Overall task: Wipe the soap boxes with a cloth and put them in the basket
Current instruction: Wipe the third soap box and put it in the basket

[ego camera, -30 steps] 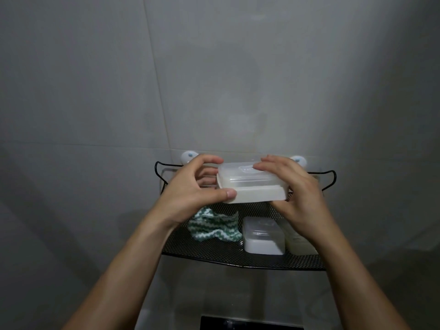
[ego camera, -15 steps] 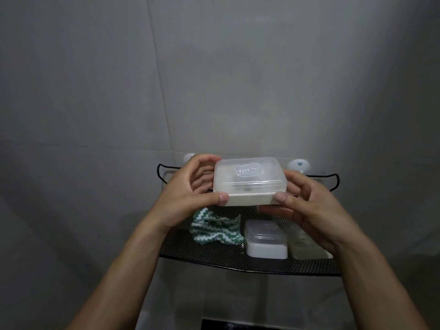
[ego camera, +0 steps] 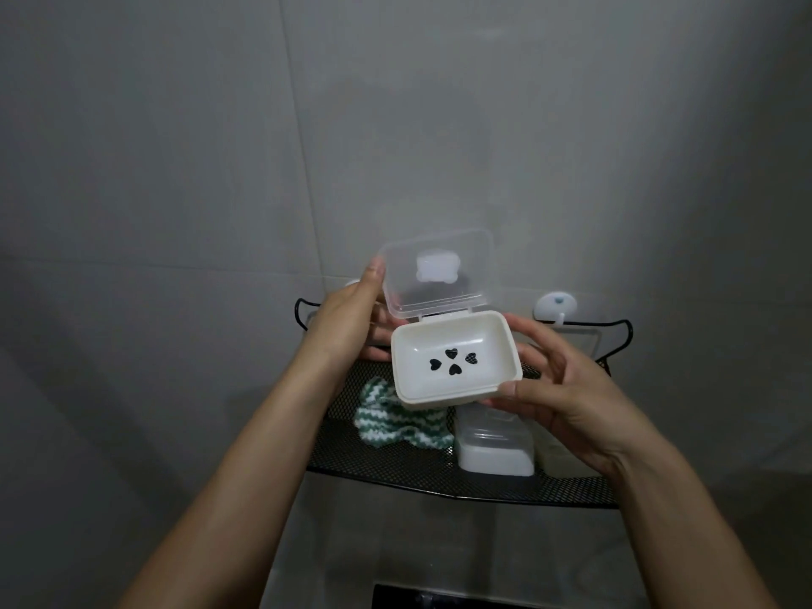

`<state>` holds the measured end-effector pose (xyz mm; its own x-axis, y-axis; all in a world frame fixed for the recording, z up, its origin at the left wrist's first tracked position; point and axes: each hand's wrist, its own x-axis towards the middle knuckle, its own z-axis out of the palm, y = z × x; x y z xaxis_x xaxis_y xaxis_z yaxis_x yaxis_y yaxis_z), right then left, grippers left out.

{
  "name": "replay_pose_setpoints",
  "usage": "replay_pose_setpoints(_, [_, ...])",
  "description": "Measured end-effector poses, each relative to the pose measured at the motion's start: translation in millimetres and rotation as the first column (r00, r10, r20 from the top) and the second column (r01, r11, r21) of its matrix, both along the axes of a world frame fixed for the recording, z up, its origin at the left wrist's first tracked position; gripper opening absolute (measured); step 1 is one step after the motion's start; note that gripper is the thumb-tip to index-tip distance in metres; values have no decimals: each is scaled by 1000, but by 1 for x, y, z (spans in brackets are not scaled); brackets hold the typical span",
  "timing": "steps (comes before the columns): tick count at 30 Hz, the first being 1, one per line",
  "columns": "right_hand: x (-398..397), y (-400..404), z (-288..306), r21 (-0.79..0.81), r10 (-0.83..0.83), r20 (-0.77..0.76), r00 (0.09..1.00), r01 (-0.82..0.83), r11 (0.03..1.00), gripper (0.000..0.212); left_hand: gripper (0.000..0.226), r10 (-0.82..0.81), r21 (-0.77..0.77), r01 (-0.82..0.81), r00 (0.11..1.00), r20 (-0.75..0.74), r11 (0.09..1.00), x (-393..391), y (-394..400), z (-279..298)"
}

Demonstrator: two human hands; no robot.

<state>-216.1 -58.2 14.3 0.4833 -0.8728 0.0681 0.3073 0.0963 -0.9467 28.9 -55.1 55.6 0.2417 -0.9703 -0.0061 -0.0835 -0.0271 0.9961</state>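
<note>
I hold a white soap box point(ego camera: 457, 364) above the black mesh basket point(ego camera: 395, 459), its clear hinged lid point(ego camera: 437, 272) standing up. The inside is bare, with four heart-shaped drain holes in the floor. My left hand point(ego camera: 351, 318) grips the box's left side, its thumb against the lid's left edge. My right hand point(ego camera: 553, 384) grips the right end, thumb on the front corner. A green-and-white striped cloth point(ego camera: 395, 421) lies in the basket below the box. A second soap box point(ego camera: 494, 446), lid down, sits to the cloth's right, and a third is mostly hidden behind my right hand.
The basket hangs on a grey tiled wall from white suction hooks point(ego camera: 556, 305). A dark object point(ego camera: 439, 597) shows at the bottom edge of the view.
The lid of the held soap box has swung up from closed to standing open. The box has tipped toward me, showing its inside.
</note>
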Motion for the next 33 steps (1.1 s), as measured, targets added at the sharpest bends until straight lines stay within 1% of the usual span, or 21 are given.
replay_pose_setpoints(3, [-2, 0, -1, 10, 9, 37, 999, -9, 1000, 81, 55, -1, 1, 1, 1000, -28, 1000, -3, -2, 3])
replay_pose_setpoints(6, [-4, -1, -2, 29, -5, 58, 998, 4, 1000, 79, 35, -44, -32, 42, 996, -72, 999, -6, -2, 0])
replay_pose_setpoints(9, [-5, -1, -3, 46, -6, 73, 997, 3, 999, 79, 22, -87, -86, 83, 995, -43, 993, -7, -2, -4])
replay_pose_setpoints(11, [-7, -1, -2, 67, 7, 80, 997, -12, 998, 75, 21, -105, -119, 98, 993, -47, 988, -8, -1, -5])
replay_pose_setpoints(13, [-7, -1, 0, 103, 5, 85, 996, -13, 995, 65, 21, -109, -127, 103, 993, -41, 986, -9, -2, -7])
replay_pose_setpoints(15, [-6, -2, 1, 122, -30, 64, 998, 23, 992, 51, 21, -124, -132, 119, 992, -32, 984, -7, -4, -8])
replay_pose_setpoints(16, [-5, -3, 1, 128, -57, 44, 997, 51, 990, 48, 21, -141, -134, 135, 989, -36, 982, -6, -5, -8])
replay_pose_setpoints(18, [-6, -5, 2, 144, -111, 18, 994, 107, 984, 49, 21, -163, -141, 153, 984, -67, 978, -4, -7, -10])
replay_pose_setpoints(19, [-7, -6, 3, 153, -138, 16, 990, 134, 979, 50, 23, -149, -140, 141, 988, -50, 980, -2, -8, -13])
replay_pose_setpoints(20, [-9, -6, 4, 160, -163, 18, 986, 158, 974, 51, 25, -106, -141, 114, 993, 60, 983, 2, -11, -18])
replay_pose_setpoints(21, [-11, -7, 5, 164, -184, 21, 983, 178, 970, 51, 26, -59, -151, 105, 958, 280, 983, 7, -13, -22])
replay_pose_setpoints(22, [-14, -7, 6, 166, -200, 22, 980, 194, 967, 52, 25, -52, -136, 150, 834, 549, 979, 13, -15, -27])
replay_pose_setpoints(23, [-16, -8, 7, 161, -209, 17, 978, 204, 966, 52, 23, -114, -55, 235, 646, 755, 970, 16, -15, -31])
replay_pose_setpoints(24, [-18, -7, 8, 154, -213, 12, 977, 208, 966, 51, 24, -219, 78, 305, 462, 859, 949, 16, -15, -36])
replay_pose_setpoints(25, [-18, -7, 8, 148, -213, 9, 977, 210, 966, 49, 31, -324, 216, 338, 308, 894, 916, 13, -13, -41])
replay_pose_setpoints(26, [-18, -7, 9, 147, -215, 8, 977, 212, 966, 47, 41, -405, 326, 349, 185, 895, 879, 9, -12, -48])
replay_pose_setpoints(27, [-18, -7, 9, 148, -218, 6, 976, 215, 965, 46, 47, -460, 401, 349, 101, 882, 847, 4, -11, -54])
replay_pose_setpoints(28, [-17, -6, 9, 149, -223, 5, 975, 219, 964, 45, 49, -494, 445, 348, 60, 868, 825, -1, -11, -59])
replay_pose_setpoints(29, [-17, -6, 9, 150, -228, 5, 974, 225, 963, 44, 47, -512, 468, 350, 42, 858, 812, -3, -11, -63])
replay_pose_setpoints(31, [-16, -4, 9, 149, -241, 4, 971, 238, 960, 43, 41, -525, 479, 366, 32, 850, 798, -3, -12, -67])
replay_pose_setpoints(33, [-16, -3, 10, 147, -253, 4, 967, 250, 957, 41, 30, -500, 453, 378, 29, 865, 807, 0, -13, -67])
